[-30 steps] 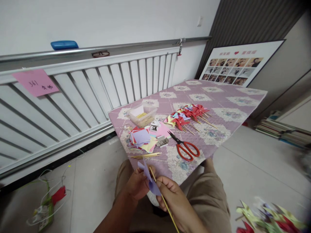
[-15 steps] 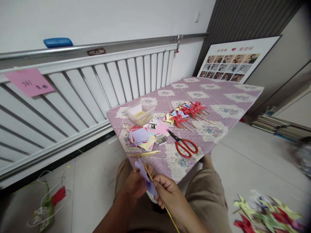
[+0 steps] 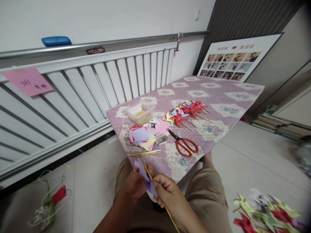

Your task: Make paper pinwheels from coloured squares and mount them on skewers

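Between my hands, over my lap at the table's front edge, is a purple paper pinwheel (image 3: 151,187). My left hand (image 3: 136,183) grips it from the left, fingers behind the paper. A thin wooden stick (image 3: 170,218) runs past the pinwheel; my right hand (image 3: 168,191) is closed around it, with the thumb near the purple paper. The exact joint of stick and paper is hidden by my fingers. Just beyond lie several loose sticks (image 3: 145,153), a stack of coloured paper squares (image 3: 139,136), a small box of metal pins (image 3: 160,139) and red-handled scissors (image 3: 187,147).
Finished pinwheels (image 3: 187,111) lie on the flowered tablecloth (image 3: 211,129) behind the scissors. A clear plastic box (image 3: 142,113) holds more sticks. More pinwheels (image 3: 264,212) lie on the floor at right. A power strip (image 3: 45,215) with cables sits at lower left, below a radiator (image 3: 92,94).
The view has shifted very slightly. Both hands keep nearly the same hold on the pinwheel and stick.
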Available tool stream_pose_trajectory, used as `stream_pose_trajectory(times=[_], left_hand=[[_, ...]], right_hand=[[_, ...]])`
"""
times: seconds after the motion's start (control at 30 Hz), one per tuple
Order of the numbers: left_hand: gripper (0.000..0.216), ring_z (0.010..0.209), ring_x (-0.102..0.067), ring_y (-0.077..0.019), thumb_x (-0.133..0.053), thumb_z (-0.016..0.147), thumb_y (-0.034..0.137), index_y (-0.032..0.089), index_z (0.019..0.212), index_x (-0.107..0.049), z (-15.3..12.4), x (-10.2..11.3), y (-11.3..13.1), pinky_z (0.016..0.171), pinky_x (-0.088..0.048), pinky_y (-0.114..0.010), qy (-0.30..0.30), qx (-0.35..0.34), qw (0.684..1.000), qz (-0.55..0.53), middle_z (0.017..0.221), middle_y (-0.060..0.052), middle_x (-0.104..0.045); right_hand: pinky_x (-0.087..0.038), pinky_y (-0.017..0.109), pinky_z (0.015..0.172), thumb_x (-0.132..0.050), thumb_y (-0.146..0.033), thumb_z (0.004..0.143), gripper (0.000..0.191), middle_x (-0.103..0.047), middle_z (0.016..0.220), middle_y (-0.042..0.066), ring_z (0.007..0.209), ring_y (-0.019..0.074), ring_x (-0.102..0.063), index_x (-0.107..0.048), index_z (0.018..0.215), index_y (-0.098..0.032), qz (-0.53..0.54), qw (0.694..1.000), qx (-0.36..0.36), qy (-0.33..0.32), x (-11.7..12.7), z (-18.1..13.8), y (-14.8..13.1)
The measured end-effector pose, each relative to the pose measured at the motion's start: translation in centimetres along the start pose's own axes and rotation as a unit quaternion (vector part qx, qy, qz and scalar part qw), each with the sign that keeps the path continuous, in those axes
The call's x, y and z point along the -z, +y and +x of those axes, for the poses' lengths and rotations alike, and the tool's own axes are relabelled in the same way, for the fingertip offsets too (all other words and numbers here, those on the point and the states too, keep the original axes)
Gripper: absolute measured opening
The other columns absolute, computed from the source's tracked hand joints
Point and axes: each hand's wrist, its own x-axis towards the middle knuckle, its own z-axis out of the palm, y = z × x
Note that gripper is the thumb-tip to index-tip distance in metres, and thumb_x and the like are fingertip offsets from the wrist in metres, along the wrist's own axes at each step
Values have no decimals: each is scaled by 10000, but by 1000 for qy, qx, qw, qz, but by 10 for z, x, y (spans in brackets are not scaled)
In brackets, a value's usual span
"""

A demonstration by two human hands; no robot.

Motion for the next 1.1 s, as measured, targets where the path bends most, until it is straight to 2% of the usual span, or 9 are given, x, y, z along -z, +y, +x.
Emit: stream_pose_trajectory(times=[0.27, 0.4, 0.5, 0.67, 0.87, 0.97, 1.1], left_hand=[[392, 492, -359, -60, -806, 615, 440, 151, 581, -543, 0, 2, -1, 491, -282, -225, -2, 2, 1000, 5, 596, 26, -465], [389, 496, -359, -59, -815, 620, 393, 154, 573, -512, 0, 1, -1, 498, -275, -221, 4, 6, 1000, 1, 586, 35, -449], [424, 512, -366, -63, -833, 596, 386, 156, 559, -479, 0, 0, -2, 501, -270, -219, 23, -6, 1000, 7, 587, 37, -436], [471, 510, -341, -65, -845, 567, 402, 164, 548, -440, 0, -7, 0, 504, -267, -226, 18, -4, 1000, -2, 567, 47, -401], [489, 511, -319, -63, -846, 574, 410, 162, 540, -425, 1, -12, 0, 507, -249, -230, 13, -4, 1000, -14, 558, 55, -369], [479, 526, -337, -67, -842, 584, 414, 158, 543, -439, 0, -14, 0, 515, -266, -227, 30, -14, 999, -6, 565, 53, -381], [377, 560, -419, -76, -851, 583, 342, 149, 598, -527, -2, -20, -1, 535, -327, -214, 86, -20, 996, -3, 588, 40, -469]], right_hand=[[-259, 158, 384, -633, -473, 757, 299, -500, 490, -81, 380, 43, -364, -524, 693, -202, 15, 1000, 15, 5, 0, -3, 1], [-264, 166, 399, -636, -471, 775, 289, -486, 506, -80, 399, 51, -365, -542, 718, -204, 11, 999, 31, 3, 0, -2, 5], [-276, 183, 411, -622, -486, 795, 303, -466, 519, -72, 420, 64, -356, -547, 705, -207, -2, 997, 73, -5, 2, -1, 7], [-276, 207, 451, -589, -418, 846, 285, -445, 581, -52, 486, 84, -323, -521, 667, -207, -41, 989, 144, -7, 5, 0, 9], [-294, 232, 512, -540, -340, 878, 241, -412, 581, -50, 534, 109, -340, -525, 675, -211, -92, 978, 189, 7, 5, -2, 9], [-309, 238, 532, -560, -304, 849, 214, -428, 573, -49, 544, 116, -361, -527, 657, -214, -99, 976, 194, 21, 5, -3, 6], [-309, 235, 526, -598, -308, 810, 223, -442, 563, -52, 540, 112, -373, -521, 623, -214, -85, 978, 191, 26, 8, -3, 0]])
